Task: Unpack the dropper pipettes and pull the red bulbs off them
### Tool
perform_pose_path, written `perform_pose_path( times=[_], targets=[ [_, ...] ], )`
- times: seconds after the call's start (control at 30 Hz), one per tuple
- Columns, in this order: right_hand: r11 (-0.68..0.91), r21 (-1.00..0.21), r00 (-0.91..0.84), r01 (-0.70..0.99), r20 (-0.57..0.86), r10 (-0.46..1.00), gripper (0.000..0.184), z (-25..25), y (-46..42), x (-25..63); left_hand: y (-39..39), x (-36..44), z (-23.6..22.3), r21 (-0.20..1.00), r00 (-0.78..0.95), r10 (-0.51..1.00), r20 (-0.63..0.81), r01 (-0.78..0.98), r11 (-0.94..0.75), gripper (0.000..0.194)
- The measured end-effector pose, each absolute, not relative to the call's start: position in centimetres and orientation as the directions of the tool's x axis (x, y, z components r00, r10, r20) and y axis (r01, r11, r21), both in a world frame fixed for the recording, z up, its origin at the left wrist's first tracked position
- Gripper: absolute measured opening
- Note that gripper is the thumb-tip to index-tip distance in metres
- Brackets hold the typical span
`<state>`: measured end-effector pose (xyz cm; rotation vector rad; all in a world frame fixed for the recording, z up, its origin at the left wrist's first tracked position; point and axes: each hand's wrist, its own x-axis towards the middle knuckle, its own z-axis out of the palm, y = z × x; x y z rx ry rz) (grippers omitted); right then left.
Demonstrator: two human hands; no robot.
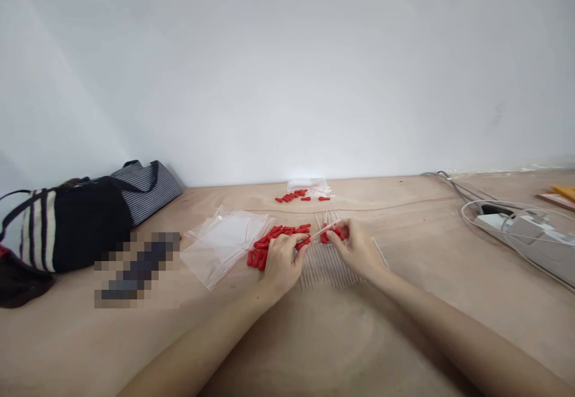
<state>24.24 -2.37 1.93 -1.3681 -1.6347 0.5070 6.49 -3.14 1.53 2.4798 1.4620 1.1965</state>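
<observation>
My left hand [284, 260] is closed, thumb and fingers pinching a small red plastic piece [302, 243]. A thin pale stick [321, 231] runs from that piece up to my right hand [357, 247], whose fingers are closed on its other end. Whether the stick sits inside the red piece I cannot make out. Beneath my hands lies a row of thin clear sticks [330, 270], side by side. A pile of red pieces [257, 259] touches my left hand's far side. More red pieces [324, 236] lie on the sticks by my right fingers, partly covered.
Flat clear zip bags [224, 238] are spread left of the pile. Farther back are several red pieces [291, 196] and a small clear bag [308, 186]. Fabric bags [85, 223] stand at left, beside a blurred dark object [139, 268]. Cables and a power strip [525, 232] are at right.
</observation>
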Motion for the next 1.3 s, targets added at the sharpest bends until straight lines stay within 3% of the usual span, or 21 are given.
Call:
perform_pose_path(
  times=[0.1,0.2,0.3,0.4,0.57,0.77,1.07,1.3],
  targets=[
    [0.405,-0.39,-0.002,0.827,0.718,0.696,0.023,0.5,-4.0,25.1,-3.5,5.0,1.0,0.292,0.365,0.73,0.578,0.743,-0.603,0.008],
    [0.525,-0.086,-0.269,0.847,0.781,0.563,0.018,-0.6,-5.2,24.5,-4.1,4.8,0.7,0.243,0.438,0.677,0.591,0.704,-0.668,0.008],
    [0.611,0.07,-0.42,0.789,0.787,0.452,0.016,-1.2,-5.7,23.6,-4.5,5.2,0.7,0.225,0.476,0.617,0.627,0.647,-0.728,0.01],
    [0.624,0.132,-0.456,0.77,0.798,0.394,0.02,-1.6,-5.7,23.5,-4.7,5.3,0.5,0.202,0.497,0.574,0.651,0.615,-0.762,0.009],
    [0.646,0.186,-0.506,0.74,0.787,0.353,0.022,-1.7,-6.2,24.0,-5.0,4.9,-0.1,0.118,0.526,0.523,0.67,0.62,-0.775,0.017],
    [0.666,0.15,-0.493,0.731,0.791,0.363,0.02,-1.9,-6.5,24.5,-5.3,4.7,-0.1,0.04,0.53,0.478,0.7,0.64,-0.767,0.026],
    [0.436,-0.115,-0.219,0.893,0.735,0.642,0.026,-1.1,-5.0,27.7,-3.7,1.8,0.7,0.204,0.375,0.619,0.69,0.72,-0.663,0.013],
    [0.279,-0.258,-0.078,0.925,0.592,0.803,0.029,-1.6,-3.1,29.3,0.9,3.7,2.9,0.214,0.199,0.83,0.521,0.911,-0.352,0.015]
  ],
)
